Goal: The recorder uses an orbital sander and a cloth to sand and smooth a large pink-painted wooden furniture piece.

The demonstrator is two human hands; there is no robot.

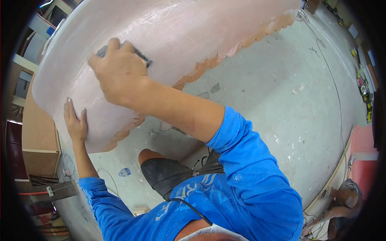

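Pale, paint-flecked floor (277, 100) spreads beneath a large, curved pinkish-white shell (181, 44) with a ragged brown lower edge, which fills the upper left. On its face, the person's right hand (120, 74) curls around a dark handheld block (142, 58), while the left hand (75, 124) rests flat nearby, thumb spread. Smoothing seems to be the step in hand; another stroke would call for even pressure along the curve.
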